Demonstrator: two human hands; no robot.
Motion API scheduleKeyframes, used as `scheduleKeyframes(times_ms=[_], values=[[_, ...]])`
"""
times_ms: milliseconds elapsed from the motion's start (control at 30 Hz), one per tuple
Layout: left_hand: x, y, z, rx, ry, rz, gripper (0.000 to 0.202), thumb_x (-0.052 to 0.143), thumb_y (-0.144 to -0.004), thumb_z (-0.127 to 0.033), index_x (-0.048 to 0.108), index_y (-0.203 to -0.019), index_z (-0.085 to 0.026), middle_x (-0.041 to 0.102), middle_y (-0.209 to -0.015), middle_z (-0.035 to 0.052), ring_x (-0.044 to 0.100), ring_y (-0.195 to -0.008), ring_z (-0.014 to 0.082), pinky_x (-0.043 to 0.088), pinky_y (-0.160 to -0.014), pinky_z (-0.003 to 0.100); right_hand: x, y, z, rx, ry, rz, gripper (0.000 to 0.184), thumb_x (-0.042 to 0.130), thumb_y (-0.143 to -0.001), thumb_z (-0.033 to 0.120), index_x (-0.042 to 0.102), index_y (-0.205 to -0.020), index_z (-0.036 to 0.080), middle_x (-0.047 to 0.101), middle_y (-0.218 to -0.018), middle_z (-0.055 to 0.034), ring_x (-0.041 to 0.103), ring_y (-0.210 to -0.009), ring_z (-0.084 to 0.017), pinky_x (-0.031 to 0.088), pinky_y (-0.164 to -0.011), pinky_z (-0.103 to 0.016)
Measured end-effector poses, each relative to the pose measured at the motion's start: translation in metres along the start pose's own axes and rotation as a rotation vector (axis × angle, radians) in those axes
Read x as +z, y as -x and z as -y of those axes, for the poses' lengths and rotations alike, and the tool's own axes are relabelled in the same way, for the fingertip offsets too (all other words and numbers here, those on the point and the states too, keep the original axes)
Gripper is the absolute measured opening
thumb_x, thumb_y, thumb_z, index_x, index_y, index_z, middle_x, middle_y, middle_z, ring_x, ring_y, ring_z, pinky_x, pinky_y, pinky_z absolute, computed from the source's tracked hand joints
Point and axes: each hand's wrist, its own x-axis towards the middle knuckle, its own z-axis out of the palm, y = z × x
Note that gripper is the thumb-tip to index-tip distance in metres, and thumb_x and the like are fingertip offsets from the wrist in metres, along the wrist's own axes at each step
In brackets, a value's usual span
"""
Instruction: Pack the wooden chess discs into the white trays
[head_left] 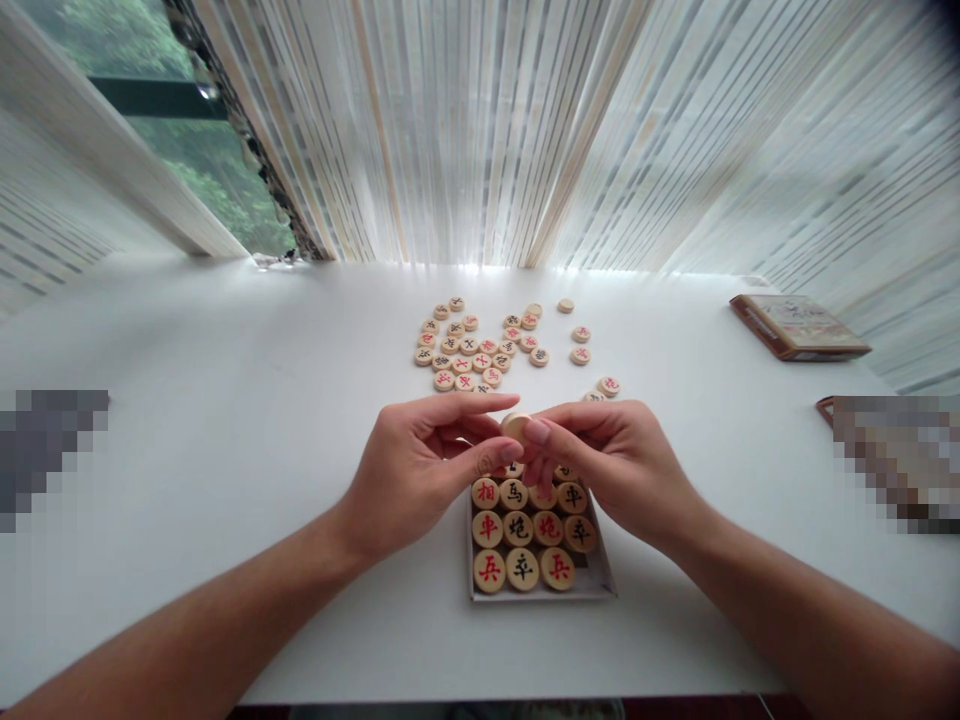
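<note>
A blank-sided wooden xiangqi piece point(514, 427) is pinched between the thumb and fingers of my right hand point(619, 455). My left hand point(420, 470) is around the piece's other side, thumb below it and forefinger stretched out above. Whether its fingertips touch the piece I cannot tell. Below both hands lies a shallow box point(598, 580) with rows of xiangqi pieces, their red and black characters facing up. A red-marked piece point(557, 569) ends the front row, with a gap to its right. The box's far rows are partly hidden by my fingers.
Many loose xiangqi pieces point(469, 345) lie scattered on the white table point(300, 370) beyond my hands. A flat brown box point(802, 325) rests at the far right, with a blurred-out item point(900, 455) nearer. Another blurred dark item point(45, 445) is at the left. Striped curtains point(450, 130) hang behind.
</note>
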Motion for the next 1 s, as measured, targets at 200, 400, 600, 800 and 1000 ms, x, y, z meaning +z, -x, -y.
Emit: scheduleKeyframes(times_ms=[200,400,600,800,1000], values=[[0.001,0.0009,0.0009,0.0,-0.032,0.046,0.035,0.092,-0.08,-0.013,0.084,-0.115,-0.016,0.087,-0.088,0.0054,0.084,-0.079,0.0186,0.072,-0.076,0.023,0.0005,-0.0004,0.0017,0.054,-0.087,0.033,0.025,0.084,-0.093,0.042,0.089,-0.091,0.018,0.074,-0.063,-0.0041,0.064,-0.054,-0.012,0.053,-0.053,-0.022],[0.0014,0.0,0.0008,0.01,-0.025,0.065,0.033,0.089,-0.083,-0.011,0.084,-0.115,-0.016,0.087,-0.091,0.0053,0.084,-0.079,0.0174,0.071,-0.076,0.021,0.0044,-0.0012,0.0062,0.174,-0.196,0.005,0.03,0.101,-0.069,0.028,0.089,-0.094,0.017,0.075,-0.065,-0.0028,0.06,-0.052,-0.009,0.051,-0.05,-0.018],[0.0022,0.0022,-0.0019,0.101,-0.215,0.118,0.028,0.084,-0.089,-0.013,0.085,-0.116,-0.018,0.088,-0.099,0.0071,0.085,-0.085,0.0194,0.07,-0.076,0.022,0.0056,-0.0015,0.0073,0.235,-0.217,0.005,0.028,0.104,-0.061,0.024,0.083,-0.076,0.015,0.066,-0.055,0.0009,0.053,-0.048,-0.008,0.04,-0.043,-0.016],[0.0041,0.0031,-0.0043,0.083,-0.181,0.165,0.033,0.083,-0.088,-0.009,0.085,-0.12,-0.019,0.088,-0.101,0.0075,0.085,-0.086,0.0207,0.07,-0.077,0.023,0.0028,0.0012,0.0048,0.192,-0.146,0.022,0.025,0.096,-0.077,0.033,0.079,-0.074,0.015,0.062,-0.052,0.002,0.05,-0.046,-0.007,0.037,-0.043,-0.017],[0.0037,0.0022,-0.0035,0.0,-0.068,0.125,0.035,0.087,-0.086,-0.013,0.084,-0.12,-0.018,0.088,-0.097,0.0085,0.086,-0.084,0.0225,0.072,-0.079,0.026,-0.0013,-0.0002,-0.001,0.169,-0.256,0.077,0.023,0.081,-0.092,0.035,0.081,-0.081,0.015,0.067,-0.059,-0.0014,0.056,-0.051,-0.01,0.043,-0.047,-0.019]])
